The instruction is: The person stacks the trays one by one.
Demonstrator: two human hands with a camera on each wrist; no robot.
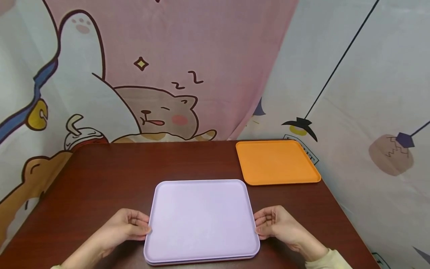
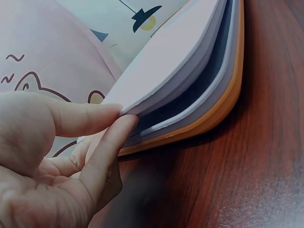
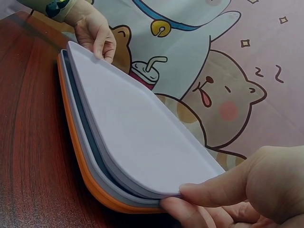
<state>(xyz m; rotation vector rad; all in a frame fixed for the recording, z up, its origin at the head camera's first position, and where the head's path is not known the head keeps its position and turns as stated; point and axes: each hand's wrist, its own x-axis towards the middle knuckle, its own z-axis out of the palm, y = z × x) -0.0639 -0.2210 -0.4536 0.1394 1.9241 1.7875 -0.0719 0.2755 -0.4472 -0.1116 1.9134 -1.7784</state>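
A big cloth with a sleepy cat and hanging lamps on it goes up behind the table and along its right side. The brown table is in front of it. The light purple tray is at the near side of the table, in the middle, on top of a pile. It hides most of the pile from above. The wrist views show a grey tray under it, then a lower orange tray on the table. There is a dark gap under the purple tray, but I cannot tell if it touches the grey one anywhere. A flat orange tray lies farther back, by the right edge, apart from the pile.

The left hand pinches the purple tray's left side, thumb on top and a finger below. The right hand pinches its right side the same way. A pale sleeve covers the right wrist.
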